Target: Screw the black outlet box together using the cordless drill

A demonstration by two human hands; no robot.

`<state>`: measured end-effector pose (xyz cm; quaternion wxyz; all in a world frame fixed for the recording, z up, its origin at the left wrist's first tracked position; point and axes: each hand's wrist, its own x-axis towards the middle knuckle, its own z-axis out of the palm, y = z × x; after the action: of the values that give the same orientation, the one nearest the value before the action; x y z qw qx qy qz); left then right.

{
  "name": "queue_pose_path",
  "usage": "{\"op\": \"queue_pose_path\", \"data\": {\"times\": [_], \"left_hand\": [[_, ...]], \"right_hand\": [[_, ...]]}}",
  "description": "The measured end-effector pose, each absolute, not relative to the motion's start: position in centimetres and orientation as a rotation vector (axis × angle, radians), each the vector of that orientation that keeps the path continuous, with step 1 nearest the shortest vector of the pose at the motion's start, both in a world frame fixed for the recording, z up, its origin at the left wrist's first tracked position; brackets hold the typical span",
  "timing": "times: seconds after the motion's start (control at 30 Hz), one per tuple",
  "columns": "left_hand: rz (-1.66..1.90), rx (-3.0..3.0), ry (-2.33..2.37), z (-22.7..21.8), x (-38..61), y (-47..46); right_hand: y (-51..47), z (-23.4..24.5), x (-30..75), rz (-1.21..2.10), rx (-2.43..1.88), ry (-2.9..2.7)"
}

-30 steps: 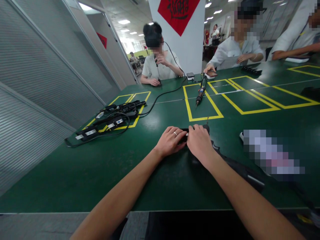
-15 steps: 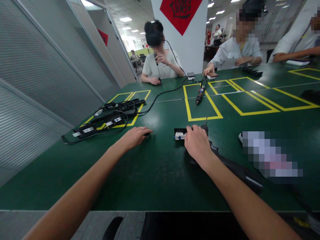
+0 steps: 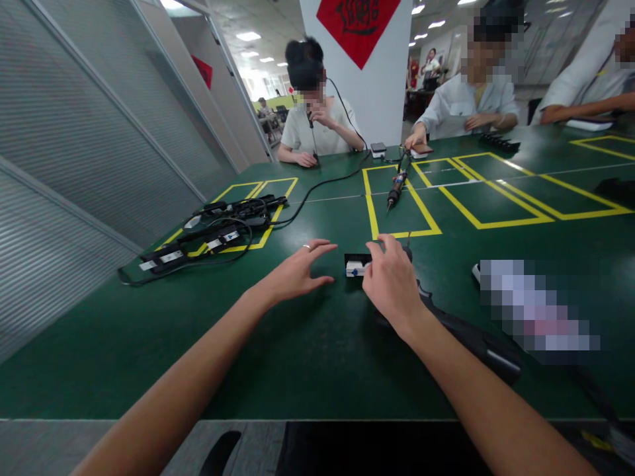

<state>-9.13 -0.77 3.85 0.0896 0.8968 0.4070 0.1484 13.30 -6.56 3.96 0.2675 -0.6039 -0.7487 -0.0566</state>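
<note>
A small black part with a white-and-blue end (image 3: 356, 265) lies on the green table (image 3: 307, 344) in front of me. My right hand (image 3: 391, 281) rests on its right end, fingers curled over it and over a dark tool (image 3: 461, 334) that runs back under my forearm. My left hand (image 3: 300, 271), a ring on one finger, hovers just left of the part with fingers spread and nothing in them.
A pile of black cabled units (image 3: 218, 231) lies at the left in a yellow-taped box. An electric screwdriver (image 3: 395, 188) lies in another taped box ahead. Three people sit at the far side. A blurred object (image 3: 538, 307) sits at my right.
My left hand left the part, reached out to the left across the table, then came back near the part with fingers spread. My right hand stayed on the part.
</note>
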Motion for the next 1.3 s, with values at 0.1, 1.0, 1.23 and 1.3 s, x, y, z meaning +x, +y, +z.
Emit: {"op": "queue_pose_path", "data": {"times": [0.1, 1.0, 1.23, 1.3], "left_hand": [[0.507, 2.721, 0.997, 2.2, -5.3, -1.2], [0.574, 2.222, 1.884, 4.7, -8.5, -5.8], [0.21, 1.829, 2.572, 3.5, -15.2, -13.8], [0.172, 1.679, 2.636, 2.4, -16.2, -14.9]], "right_hand": [[-6.6, 3.9, 13.5, -0.105, -1.6, -2.063], [-6.4, 4.5, 13.6, 0.046, -1.498, -1.673], [-6.6, 3.5, 12.7, 0.075, -1.462, -1.791], [-6.6, 3.2, 12.5, 0.089, -1.443, -1.835]]}}
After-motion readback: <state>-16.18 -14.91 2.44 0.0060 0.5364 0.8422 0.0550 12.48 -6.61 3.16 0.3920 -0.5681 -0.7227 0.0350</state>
